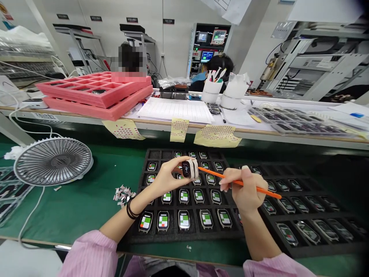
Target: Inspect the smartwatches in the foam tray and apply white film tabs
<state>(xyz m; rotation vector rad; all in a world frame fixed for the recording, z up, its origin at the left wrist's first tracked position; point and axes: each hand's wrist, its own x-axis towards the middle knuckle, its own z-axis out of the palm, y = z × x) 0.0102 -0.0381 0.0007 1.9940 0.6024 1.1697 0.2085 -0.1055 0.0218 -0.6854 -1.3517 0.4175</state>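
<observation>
My left hand [165,177] is closed around a smartwatch case [186,169], raised above a black foam tray [184,235]. The case stands on edge with its dark, lit screen turned left. Between the fingers and thumb of my right hand [248,188] is a thin orange stick [211,172]. Its tip reaches the pale side of the case; whether it touches, I cannot tell. Below, several watch cases with green and white screens, such as this watch case [183,220], lie in the tray's compartments.
To the right is a second black tray [314,248] with more watch cases. A grey fan [54,161] and small pale pieces [123,195] occupy the left of the green mat [86,211]. Pink foam trays [115,111] stand on the shelf. Two people are beyond it.
</observation>
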